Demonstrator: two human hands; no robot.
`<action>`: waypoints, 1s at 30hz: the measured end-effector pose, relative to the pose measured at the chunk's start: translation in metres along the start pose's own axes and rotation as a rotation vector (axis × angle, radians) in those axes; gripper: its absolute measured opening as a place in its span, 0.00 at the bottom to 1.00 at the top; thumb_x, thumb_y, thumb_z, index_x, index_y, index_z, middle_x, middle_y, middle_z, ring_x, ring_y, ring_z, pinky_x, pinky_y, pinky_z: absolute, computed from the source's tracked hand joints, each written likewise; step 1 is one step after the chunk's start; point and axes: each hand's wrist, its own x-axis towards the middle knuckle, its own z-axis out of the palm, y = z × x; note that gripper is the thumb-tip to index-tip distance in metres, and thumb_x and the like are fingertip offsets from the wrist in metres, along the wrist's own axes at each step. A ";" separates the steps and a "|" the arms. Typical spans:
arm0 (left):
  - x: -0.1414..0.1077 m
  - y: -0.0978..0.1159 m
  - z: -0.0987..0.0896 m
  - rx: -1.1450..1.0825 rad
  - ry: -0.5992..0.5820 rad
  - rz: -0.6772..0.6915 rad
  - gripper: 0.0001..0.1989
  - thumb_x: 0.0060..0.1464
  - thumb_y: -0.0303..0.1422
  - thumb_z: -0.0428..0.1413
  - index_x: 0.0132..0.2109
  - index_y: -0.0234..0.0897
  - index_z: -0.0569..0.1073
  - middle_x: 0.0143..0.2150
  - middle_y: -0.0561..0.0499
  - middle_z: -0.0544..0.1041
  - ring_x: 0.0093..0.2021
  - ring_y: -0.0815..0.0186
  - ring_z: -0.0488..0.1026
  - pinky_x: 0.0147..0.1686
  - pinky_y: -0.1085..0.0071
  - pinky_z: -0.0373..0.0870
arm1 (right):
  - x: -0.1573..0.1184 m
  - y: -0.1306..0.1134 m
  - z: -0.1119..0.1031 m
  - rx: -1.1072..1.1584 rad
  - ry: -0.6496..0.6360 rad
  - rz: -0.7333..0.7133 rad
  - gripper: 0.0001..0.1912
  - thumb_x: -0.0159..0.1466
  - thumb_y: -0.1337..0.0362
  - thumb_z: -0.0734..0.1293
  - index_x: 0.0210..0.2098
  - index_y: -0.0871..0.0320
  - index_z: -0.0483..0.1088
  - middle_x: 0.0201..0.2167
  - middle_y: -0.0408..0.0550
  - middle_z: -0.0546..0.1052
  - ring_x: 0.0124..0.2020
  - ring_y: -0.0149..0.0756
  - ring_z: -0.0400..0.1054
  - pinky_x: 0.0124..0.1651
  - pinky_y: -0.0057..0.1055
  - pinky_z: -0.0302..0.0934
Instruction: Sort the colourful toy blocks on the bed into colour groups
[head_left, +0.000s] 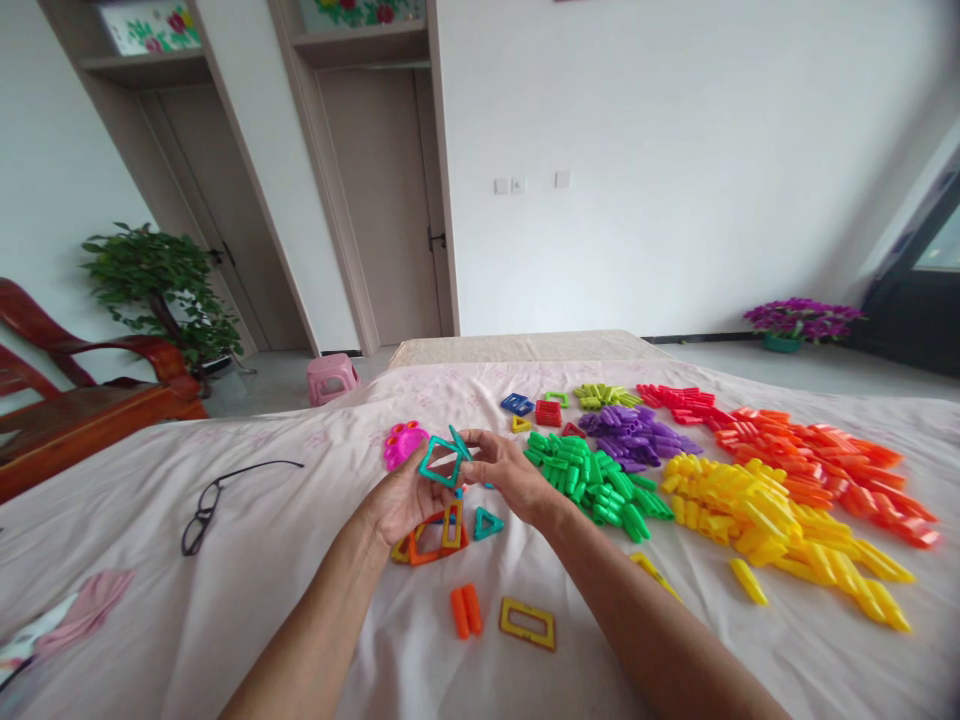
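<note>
My left hand (pixel 401 500) is closed on a teal square magnetic tile (pixel 441 462), an open frame held just above the cloth. A second teal tile (pixel 460 443), seen nearly edge-on, meets the square at its right side, and my right hand (pixel 506 472) pinches it. Below the hands lie orange and yellow frame tiles (pixel 429 545), partly covered by my left hand. A teal triangle tile (pixel 487 523) rests just right of them. Behind my left hand sits a pink flower-shaped piece (pixel 405 442). Nearer me are two orange pieces (pixel 466 611) and a yellow rectangular tile (pixel 528 624).
Piles of green pieces (pixel 592 480), purple pieces (pixel 634 433), yellow pieces (pixel 757 515) and orange-red pieces (pixel 832 465) spread to the right. Blue tiles (pixel 517 403) and red tiles (pixel 548 413) lie farther back. Eyeglasses (pixel 202 515) lie at left on the cloth.
</note>
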 end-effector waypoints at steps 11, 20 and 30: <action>-0.011 0.018 0.010 0.038 0.058 0.060 0.18 0.61 0.42 0.55 0.51 0.34 0.74 0.41 0.42 0.80 0.35 0.64 0.79 0.33 0.69 0.76 | 0.006 0.019 0.009 -0.399 0.209 -0.155 0.26 0.57 0.56 0.73 0.53 0.57 0.70 0.47 0.50 0.75 0.35 0.31 0.70 0.37 0.31 0.68; -0.021 0.053 -0.011 -0.012 0.158 0.212 0.14 0.61 0.36 0.54 0.51 0.35 0.75 0.40 0.45 0.80 0.34 0.64 0.77 0.32 0.68 0.75 | -0.004 0.049 -0.005 -1.186 0.037 -0.079 0.19 0.56 0.64 0.74 0.48 0.53 0.77 0.45 0.51 0.76 0.47 0.43 0.70 0.49 0.36 0.63; -0.002 0.041 -0.057 0.574 0.539 0.238 0.14 0.52 0.44 0.58 0.38 0.36 0.73 0.28 0.54 0.75 0.23 0.71 0.69 0.24 0.77 0.60 | -0.009 0.050 0.014 -1.344 0.086 0.044 0.24 0.52 0.58 0.76 0.46 0.59 0.74 0.44 0.56 0.75 0.48 0.49 0.69 0.49 0.40 0.63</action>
